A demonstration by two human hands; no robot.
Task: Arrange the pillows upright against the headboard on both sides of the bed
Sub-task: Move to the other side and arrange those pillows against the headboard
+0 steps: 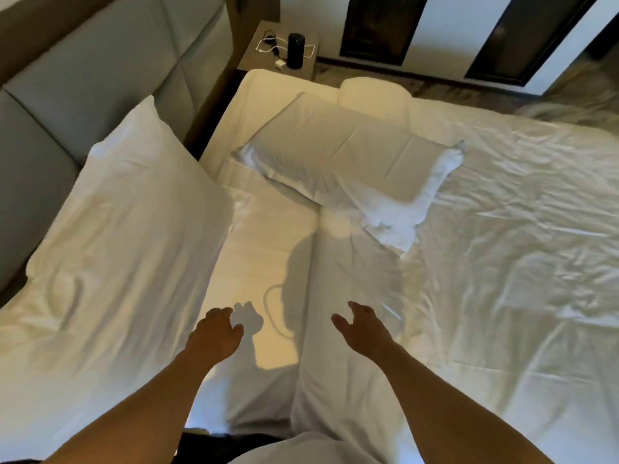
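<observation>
Pillows first: one big white cotton pillow (124, 229) leans on the grey padded headboard (83, 72) on my left, tilted back, not fully upright, lower edge on the bed. Second white creased pillow (345, 169) lies flat on the white sheeted bed (502, 246), well away from the headboard, one corner pointing toward me. Behind it a smaller pale rolled cushion (375, 90) near the far mattress edge.

Both my hands hover over the bed w/ nothing in them. Left hand (216, 333) has fingers loosely curled, not gripping anything. Right hand (360, 324) is spread, thumb apart from the fingers, palm facing inward. Neither touches a pillow; the leaning one is just beside my left hand, the flat one farther ahead.

Step in hand, as I judge it: go for the flat pillow. To do it well, reach w/ both hands, take it by two opposite short edges, not one corner, else the filling slumps and it folds. Lift, carry to the far side of the headboard, set the long edge down on the bed and press the back flush so it stands. Then nudge the near one straighter to match.

Small wooden table (268, 58) w/ black cylinder speaker (294, 50) and cables sits beyond; keep the pillow clear of it.
</observation>
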